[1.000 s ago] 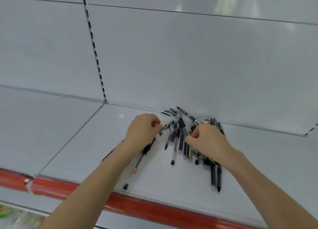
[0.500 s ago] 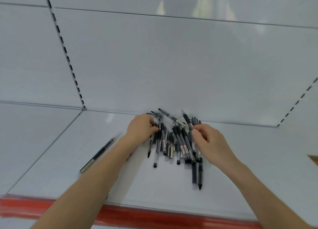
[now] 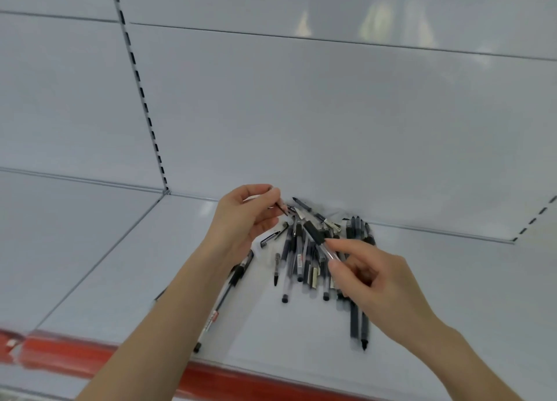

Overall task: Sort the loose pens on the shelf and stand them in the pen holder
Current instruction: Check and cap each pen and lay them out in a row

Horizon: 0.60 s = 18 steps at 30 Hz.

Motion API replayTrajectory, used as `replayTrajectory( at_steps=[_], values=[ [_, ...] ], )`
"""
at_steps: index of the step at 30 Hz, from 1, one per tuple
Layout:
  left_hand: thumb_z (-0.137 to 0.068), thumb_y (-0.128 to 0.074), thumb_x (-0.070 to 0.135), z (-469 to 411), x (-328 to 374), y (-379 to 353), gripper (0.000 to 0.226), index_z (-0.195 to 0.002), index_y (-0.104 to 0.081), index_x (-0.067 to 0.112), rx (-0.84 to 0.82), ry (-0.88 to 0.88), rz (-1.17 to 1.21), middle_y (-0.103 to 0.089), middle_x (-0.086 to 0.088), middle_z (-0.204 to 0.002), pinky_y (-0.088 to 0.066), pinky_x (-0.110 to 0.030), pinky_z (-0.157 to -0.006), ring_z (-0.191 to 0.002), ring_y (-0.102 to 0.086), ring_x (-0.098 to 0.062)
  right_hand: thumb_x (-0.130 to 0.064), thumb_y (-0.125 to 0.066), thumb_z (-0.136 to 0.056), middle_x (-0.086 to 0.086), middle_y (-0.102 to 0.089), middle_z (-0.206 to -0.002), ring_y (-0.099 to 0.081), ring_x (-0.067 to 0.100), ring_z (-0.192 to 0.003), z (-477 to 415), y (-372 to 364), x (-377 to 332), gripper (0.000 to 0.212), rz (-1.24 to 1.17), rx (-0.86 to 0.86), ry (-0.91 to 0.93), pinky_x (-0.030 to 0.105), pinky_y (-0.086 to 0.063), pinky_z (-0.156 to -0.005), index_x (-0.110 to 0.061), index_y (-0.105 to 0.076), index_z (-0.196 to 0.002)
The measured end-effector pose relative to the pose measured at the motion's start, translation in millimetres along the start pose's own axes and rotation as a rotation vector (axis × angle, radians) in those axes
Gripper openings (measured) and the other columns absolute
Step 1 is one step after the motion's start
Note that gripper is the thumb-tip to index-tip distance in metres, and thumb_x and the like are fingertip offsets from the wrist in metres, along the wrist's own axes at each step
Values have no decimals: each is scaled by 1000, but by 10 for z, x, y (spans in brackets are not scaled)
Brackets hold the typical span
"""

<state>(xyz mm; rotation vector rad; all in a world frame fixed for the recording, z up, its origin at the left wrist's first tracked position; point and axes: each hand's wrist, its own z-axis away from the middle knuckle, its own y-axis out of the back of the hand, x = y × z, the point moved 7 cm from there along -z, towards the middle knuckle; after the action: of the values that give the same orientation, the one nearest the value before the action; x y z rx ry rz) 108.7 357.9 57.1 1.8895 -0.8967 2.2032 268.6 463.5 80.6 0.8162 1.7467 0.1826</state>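
Two hands, yours, reach over a white shelf point(image 3: 144, 280) in the head view. A heap of loose pens point(image 3: 297, 259), mostly dark or clear with black caps, lies on the shelf near its back panel point(image 3: 301, 114), roughly fanned toward you. Your left hand point(image 3: 241, 222) is raised just above the heap's left edge, thumb and fingertips pinching a thin pen point(image 3: 283, 209) by one end. Your right hand point(image 3: 379, 283) is over the heap's right side, thumb and forefinger pinching the clear barrel of a capped pen point(image 3: 316, 238), which slants up and left with its cap end lifted. A lone pen point(image 3: 232, 283) lies beside the heap, partly hidden under your left forearm. A red strip point(image 3: 75, 355) edges the shelf front. A slotted upright point(image 3: 141, 99) runs up the panel at left.
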Motion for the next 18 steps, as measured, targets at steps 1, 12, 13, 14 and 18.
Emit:
replayTrajectory(
  at_steps=[1, 12, 13, 14, 18],
  values=[
    [-84, -64, 12, 22, 14, -1, 14, -97, -57, 11, -4, -8, 15, -67, -1, -65, -50, -19, -54, -63, -62, -13, -10, -60, -85, -11, -53, -49, -45, 3, -46, 2, -13, -17, 36, 1, -6, 6, 10, -38, -52, -45, -55, -90],
    [-83, -63, 6, 186, 57, -186, 8, -88, -63, 12, -76, -65, 29, -67, -4, -69, -55, -20, -60, -61, -61, -13, -20, -58, -86, -1, -51, -51, -49, 15, -49, -59, -57, -16, 24, -24, -12, 3, 22, -44, -53, -44, -58, -89],
    [-83, -63, 6, 204, 53, -212, 8, -87, -64, 12, -79, -75, 25, -67, -4, -71, -55, -21, -61, -61, -62, -13, -22, -57, -87, 5, -52, -54, -50, 19, -51, -64, -55, -13, 22, -32, -3, 2, 25, -44, -55, -44, -58, -88],
    [-82, -63, 5, 219, 50, -233, 8, -87, -64, 12, -78, -89, 23, -67, -4, -71, -55, -21, -61, -62, -62, -13, -22, -57, -88, 8, -53, -55, -50, 20, -51, -69, -53, -6, 21, -40, 5, 5, 26, -44, -54, -43, -59, -87],
    [-82, -63, 3, 255, 43, -256, 13, -90, -63, 12, -50, -128, 22, -68, -3, -69, -55, -23, -62, -64, -66, -13, -17, -55, -89, 12, -50, -56, -43, 15, -47, -93, -60, -42, 23, -47, 30, 40, 25, -38, -50, -38, -61, -82]
  ],
)
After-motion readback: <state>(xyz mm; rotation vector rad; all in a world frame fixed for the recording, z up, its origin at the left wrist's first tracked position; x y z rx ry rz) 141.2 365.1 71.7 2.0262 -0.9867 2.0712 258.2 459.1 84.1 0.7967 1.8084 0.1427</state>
